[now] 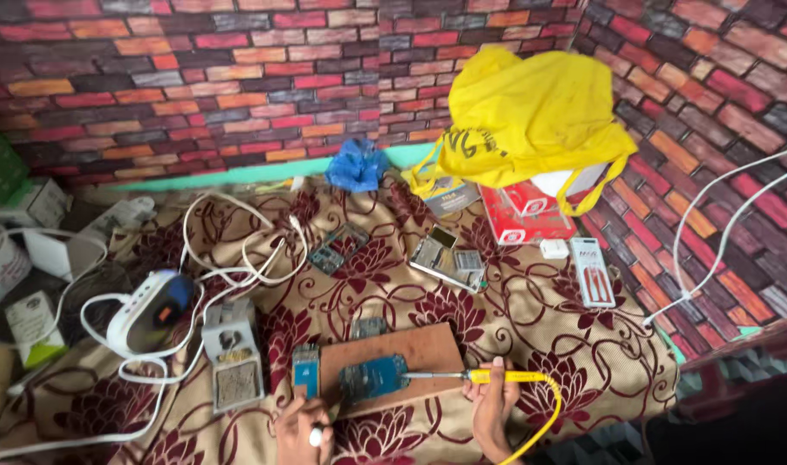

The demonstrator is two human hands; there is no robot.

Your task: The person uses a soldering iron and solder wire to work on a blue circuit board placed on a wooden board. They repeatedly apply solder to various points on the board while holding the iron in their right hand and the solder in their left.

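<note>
Two hands work at the near edge of the cloth: the right hand is closed around the yellow handle of a soldering iron, whose thin metal tip reaches leftward onto a blue circuit board. That board lies flat on a brown wooden slab, just left of the grip. The left hand sits further left, fingers curled around a small white object (too small to tell what it is), below a smaller blue board at the slab's left end. To do this well, I would judge the iron should rest lightly on a single joint, with the yellow cord trailing clear behind the wrist so it cannot tug the tip sideways. Beyond the slab, further from the grip, lie a grey metal stand to the left, a white unit with a blue top amid white cables, and opened phone parts ahead. Farthest off, a yellow bag slumps over red boxes against the brick-patterned wall, all on the floral cloth.
</note>
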